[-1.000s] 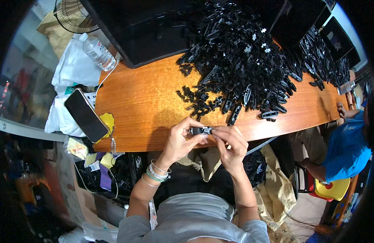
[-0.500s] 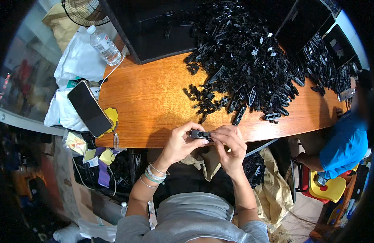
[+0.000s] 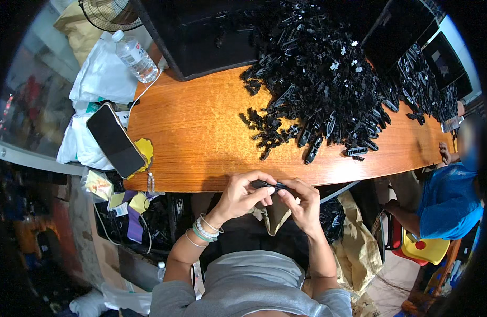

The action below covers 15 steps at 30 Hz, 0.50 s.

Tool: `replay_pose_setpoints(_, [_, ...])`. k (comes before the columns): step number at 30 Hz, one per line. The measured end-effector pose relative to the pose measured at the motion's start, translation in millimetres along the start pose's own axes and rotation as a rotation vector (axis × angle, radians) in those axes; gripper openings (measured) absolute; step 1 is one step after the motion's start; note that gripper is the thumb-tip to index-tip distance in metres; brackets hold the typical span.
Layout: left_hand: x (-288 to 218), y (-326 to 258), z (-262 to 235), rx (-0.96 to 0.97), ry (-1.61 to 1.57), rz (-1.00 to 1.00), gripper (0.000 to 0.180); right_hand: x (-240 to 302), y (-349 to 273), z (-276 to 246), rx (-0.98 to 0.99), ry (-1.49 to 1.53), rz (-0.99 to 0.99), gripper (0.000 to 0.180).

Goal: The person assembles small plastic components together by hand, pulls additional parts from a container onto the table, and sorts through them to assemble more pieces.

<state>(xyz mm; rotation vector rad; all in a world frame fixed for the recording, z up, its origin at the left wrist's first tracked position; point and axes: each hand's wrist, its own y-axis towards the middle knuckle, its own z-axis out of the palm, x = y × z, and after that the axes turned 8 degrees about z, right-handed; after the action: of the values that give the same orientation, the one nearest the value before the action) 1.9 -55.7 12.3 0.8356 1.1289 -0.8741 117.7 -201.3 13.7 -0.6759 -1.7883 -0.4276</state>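
A small, elongated black plastic part [image 3: 263, 184] is held between my two hands, just off the table's front edge. My left hand [image 3: 240, 196] pinches its left end between thumb and fingers. My right hand [image 3: 303, 203] grips its right end, thumb below and fingers bent over the top. The fingers hide much of the part, so its details cannot be made out. Beyond my hands, a large heap of black plastic parts [image 3: 322, 79] covers the far middle of the wooden table [image 3: 185, 137]. Several loose pieces lie at the heap's near edge, including a long black part [image 3: 313, 150].
A smartphone [image 3: 115, 141] leans at the table's left edge, near a water bottle [image 3: 136, 59] and white bags [image 3: 95, 79]. Dark bins [image 3: 201, 47] stand behind. At right sits a person in a blue shirt [image 3: 448, 198] by a yellow stool [image 3: 424, 250]. Brown paper sacking [image 3: 357, 248] hangs below the table.
My hands have dropped slightly toward me, and the black part has turned so its slimmer side shows. My right fingers now curl around its end. The person at right has raised a hand.
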Motion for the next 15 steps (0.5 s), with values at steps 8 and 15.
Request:
replay_pose_setpoints(8, [7.9, 78.2, -24.3, 0.007, 0.762, 0.402, 0.009, -12.0, -4.8, -21.9, 0.292, 0.000, 0.192, 0.015])
replay_pose_setpoints(15, [22.4, 178.7, -13.2, -0.128, 1.101, 0.312, 0.033, -7.1, 96.3, -10.2, -0.392, -0.477, -0.377, 0.015])
